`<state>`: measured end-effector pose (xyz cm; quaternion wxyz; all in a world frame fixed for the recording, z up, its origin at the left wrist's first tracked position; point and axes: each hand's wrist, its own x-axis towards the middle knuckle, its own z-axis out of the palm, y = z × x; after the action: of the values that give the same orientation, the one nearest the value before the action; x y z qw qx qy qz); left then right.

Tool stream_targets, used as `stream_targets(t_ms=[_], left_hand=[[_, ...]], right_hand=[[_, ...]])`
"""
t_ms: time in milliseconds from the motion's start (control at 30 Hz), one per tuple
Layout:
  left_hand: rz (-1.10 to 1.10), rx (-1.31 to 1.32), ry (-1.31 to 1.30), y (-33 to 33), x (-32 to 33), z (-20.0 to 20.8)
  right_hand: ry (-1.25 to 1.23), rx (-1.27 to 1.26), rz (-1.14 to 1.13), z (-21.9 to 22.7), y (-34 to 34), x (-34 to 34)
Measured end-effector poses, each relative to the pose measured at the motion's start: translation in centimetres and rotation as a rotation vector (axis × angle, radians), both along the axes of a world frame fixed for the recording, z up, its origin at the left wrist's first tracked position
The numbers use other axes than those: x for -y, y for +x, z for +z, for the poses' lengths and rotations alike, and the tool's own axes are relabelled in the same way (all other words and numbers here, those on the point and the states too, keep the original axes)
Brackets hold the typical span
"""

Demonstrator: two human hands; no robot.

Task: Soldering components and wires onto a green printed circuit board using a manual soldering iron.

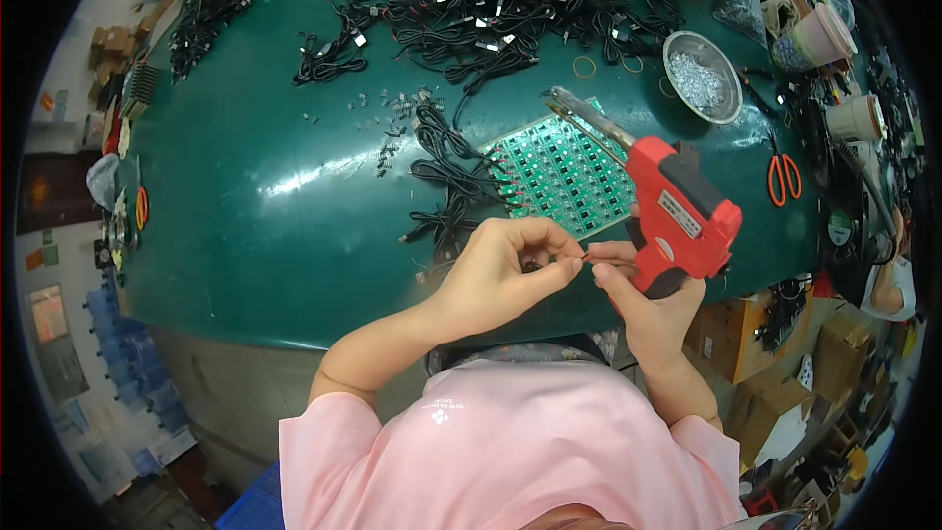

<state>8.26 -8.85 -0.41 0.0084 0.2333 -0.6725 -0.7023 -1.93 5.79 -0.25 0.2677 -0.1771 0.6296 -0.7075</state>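
Observation:
My right hand (653,314) is wrapped round a red and black soldering gun (677,211), whose metal tip points up and to the left over the table. The thumb and fingertips of that hand also meet at a thin wire end (587,256). My left hand (496,275) pinches the same wire from the other side; part of a black cable shows inside its curled fingers. Just beyond both hands lies a green circuit board panel (559,177) with rows of small parts. Black cables (446,177) lie along its left edge, their ends reaching onto it.
A large heap of black cables (481,0) covers the far middle of the green table (245,236). Small black parts (392,132) are scattered left of the board. A metal bowl (724,108) of clear pieces and orange-handled scissors (784,179) lie to the right.

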Motion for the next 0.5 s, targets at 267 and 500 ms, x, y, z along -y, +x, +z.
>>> stream_targets(t_ms=[267,500], left_hand=[[0.096,-0.087,-0.226,0.1,-2.0,-0.1],[0.173,-0.380,-0.717,0.3,-2.8,-2.8]], right_hand=[[0.147,-0.018,0.012,-0.6,-0.5,-0.3],[0.217,-0.128,-0.041,-0.9,0.5,-0.4]])
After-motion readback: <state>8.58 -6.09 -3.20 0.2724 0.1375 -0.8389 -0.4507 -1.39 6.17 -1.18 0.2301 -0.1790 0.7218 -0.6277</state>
